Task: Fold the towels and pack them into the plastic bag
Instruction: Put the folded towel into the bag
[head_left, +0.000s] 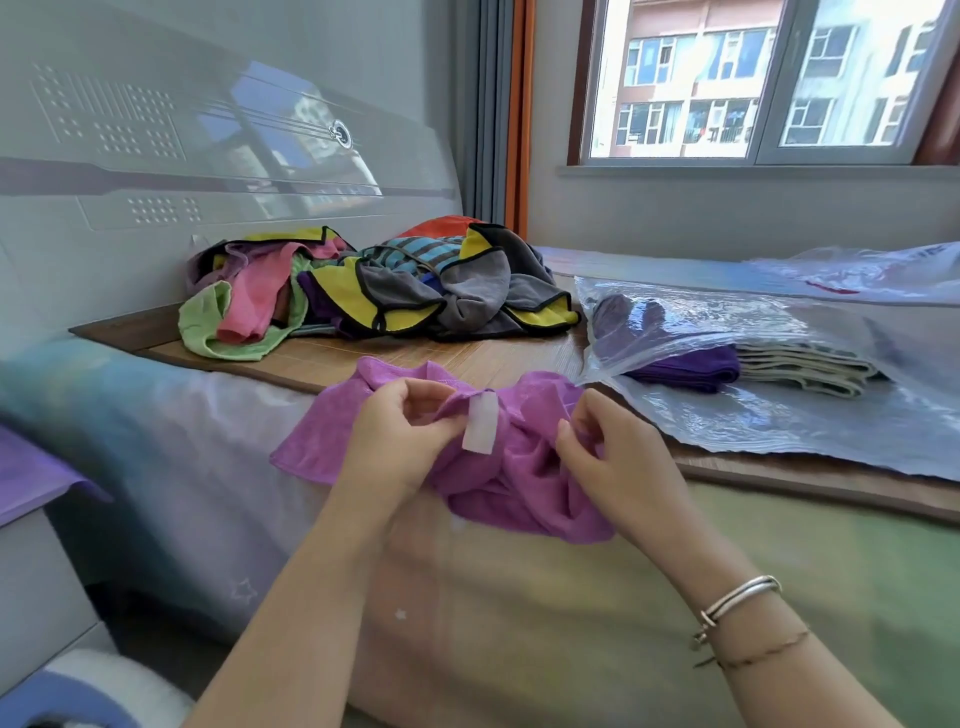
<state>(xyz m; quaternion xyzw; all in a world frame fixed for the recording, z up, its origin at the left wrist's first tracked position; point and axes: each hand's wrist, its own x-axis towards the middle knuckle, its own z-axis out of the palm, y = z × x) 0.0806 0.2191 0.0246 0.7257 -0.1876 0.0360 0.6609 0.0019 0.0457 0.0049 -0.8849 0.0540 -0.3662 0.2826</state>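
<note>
Some folded towels (769, 366) lie already in the plastic bag (779, 426) at right. Both hands, left (402, 441) and right (613, 457), pinch a purple towel (519, 483), unfolded, near the bed edge; a pile (374, 291) waits far behind.

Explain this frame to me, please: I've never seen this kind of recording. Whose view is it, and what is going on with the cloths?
The single picture comes from a camera worn on a person's head, looking down at their own bare hands; there is no robot. The left hand and right hand both pinch a crumpled purple towel with a white tag, not yet folded. Behind lies a pile of unfolded towels on a bamboo mat. To the right, a clear plastic bag already holds folded towels.
</note>
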